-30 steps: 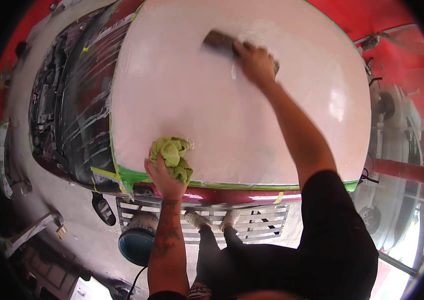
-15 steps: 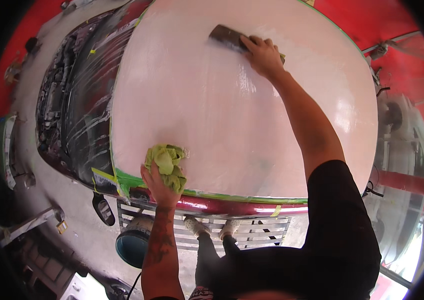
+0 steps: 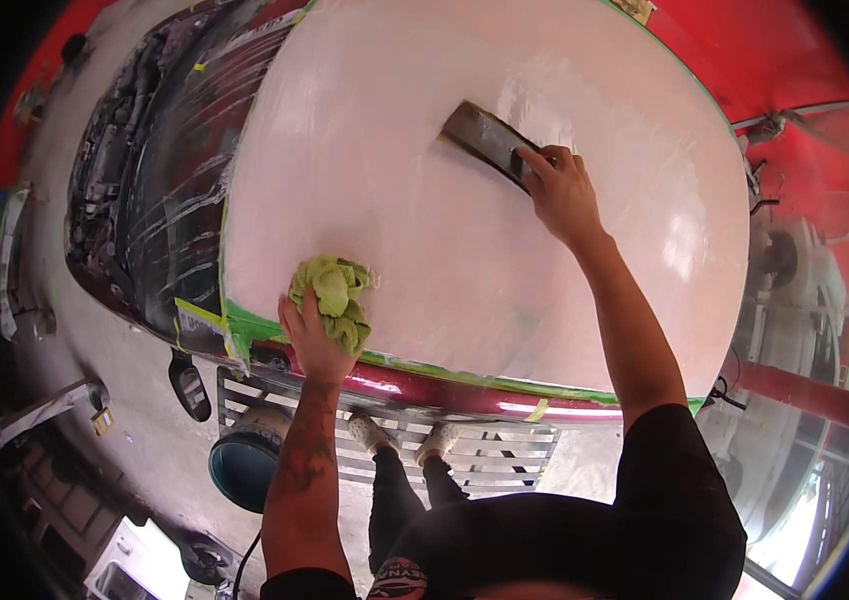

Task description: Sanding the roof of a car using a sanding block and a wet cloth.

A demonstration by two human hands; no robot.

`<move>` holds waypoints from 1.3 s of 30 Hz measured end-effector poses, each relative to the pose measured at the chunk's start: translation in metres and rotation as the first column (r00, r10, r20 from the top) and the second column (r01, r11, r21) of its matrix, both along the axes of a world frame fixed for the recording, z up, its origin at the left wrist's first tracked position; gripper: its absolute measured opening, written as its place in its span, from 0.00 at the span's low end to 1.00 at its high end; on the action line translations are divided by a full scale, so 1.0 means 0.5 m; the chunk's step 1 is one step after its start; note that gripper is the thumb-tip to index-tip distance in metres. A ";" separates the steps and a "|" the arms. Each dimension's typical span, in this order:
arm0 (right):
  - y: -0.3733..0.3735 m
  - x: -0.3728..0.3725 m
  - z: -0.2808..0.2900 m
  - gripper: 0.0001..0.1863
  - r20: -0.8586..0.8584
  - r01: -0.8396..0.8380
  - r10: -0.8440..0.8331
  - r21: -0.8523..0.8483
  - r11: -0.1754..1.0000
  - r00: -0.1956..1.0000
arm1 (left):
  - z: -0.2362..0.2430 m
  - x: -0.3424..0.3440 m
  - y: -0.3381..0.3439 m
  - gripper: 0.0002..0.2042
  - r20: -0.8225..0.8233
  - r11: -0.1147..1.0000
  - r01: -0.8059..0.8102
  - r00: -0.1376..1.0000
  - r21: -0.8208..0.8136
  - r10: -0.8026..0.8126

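Observation:
A wide, pale pink car roof (image 3: 394, 200), wet-looking and streaked, spreads out in front of me. My right hand (image 3: 564, 198) grips the near right end of a long dark sanding block (image 3: 484, 138), which lies slanted on the roof's upper middle. Close to the roof's near left corner, my left hand (image 3: 318, 338) is closed on a crumpled yellow-green cloth (image 3: 334, 288) resting on the surface. The underside of the block is hidden.
Green masking tape (image 3: 254, 326) edges the roof, and plastic film (image 3: 184, 190) covers the windshield on the left. Below the car's side are a slatted platform (image 3: 384, 468) under my feet, a dark teal bucket (image 3: 242, 472) and a side mirror (image 3: 188, 388).
My right hand has drawn the sanding block nearer to me and slightly right. My left hand stays on the cloth at the same part of the roof.

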State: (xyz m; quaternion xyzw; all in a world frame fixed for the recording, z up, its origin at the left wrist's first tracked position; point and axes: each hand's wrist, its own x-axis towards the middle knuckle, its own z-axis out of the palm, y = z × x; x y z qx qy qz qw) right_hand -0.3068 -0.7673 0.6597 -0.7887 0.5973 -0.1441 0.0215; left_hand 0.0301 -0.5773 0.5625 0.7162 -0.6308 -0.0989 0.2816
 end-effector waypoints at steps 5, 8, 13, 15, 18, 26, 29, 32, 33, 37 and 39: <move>0.014 0.007 0.015 0.24 0.017 -0.054 0.053 0.031 0.998 0.998 | -0.024 0.015 0.007 0.48 -0.052 1.000 -0.010 0.999 -0.004 0.010; 0.012 -0.007 0.006 0.27 0.050 -0.084 0.082 0.035 0.996 0.995 | -0.027 0.012 0.004 0.48 -0.054 1.000 -0.011 0.998 -0.018 0.010; 0.008 -0.027 0.004 0.28 0.005 -0.098 0.098 -0.014 0.995 0.995 | -0.010 -0.009 -0.007 0.45 0.000 0.997 0.004 1.000 -0.072 -0.004; 0.004 -0.031 0.009 0.28 0.001 -0.095 0.095 -0.015 0.995 0.996 | -0.016 -0.014 -0.011 0.46 -0.049 0.998 -0.007 0.999 -0.057 0.004; 0.007 -0.005 0.024 0.30 -0.017 -0.097 0.097 -0.018 0.995 0.995 | -0.014 -0.001 -0.009 0.47 -0.074 0.999 -0.028 0.997 -0.032 0.025; -0.076 -0.079 -0.040 0.31 0.102 -0.148 0.134 0.138 0.979 0.986 | 0.024 -0.033 -0.036 0.48 -0.051 0.992 -0.020 0.998 0.128 0.027; -0.097 -0.100 -0.052 0.28 0.221 -0.245 0.218 0.102 0.964 0.951 | 0.019 -0.029 -0.036 0.47 -0.075 0.999 0.002 0.997 0.042 0.001; -0.093 -0.066 -0.057 0.28 0.211 -0.233 0.193 0.187 0.954 0.958 | 0.025 -0.008 -0.022 0.46 -0.052 1.000 0.008 0.999 -0.023 -0.009; -0.089 -0.060 -0.064 0.29 0.195 -0.181 0.143 0.194 0.964 0.970 | 0.026 -0.005 -0.019 0.45 -0.079 0.998 0.029 0.996 -0.061 -0.034; 0.044 -0.096 -0.088 0.29 0.060 -0.183 0.177 0.130 0.974 0.982 | 0.036 -0.010 -0.017 0.44 -0.090 0.999 0.001 0.996 -0.038 -0.004; 0.194 -0.101 -0.086 0.27 -0.009 -0.248 0.249 0.047 0.968 0.968 | 0.026 -0.013 -0.020 0.45 -0.098 0.999 0.002 0.995 -0.042 -0.006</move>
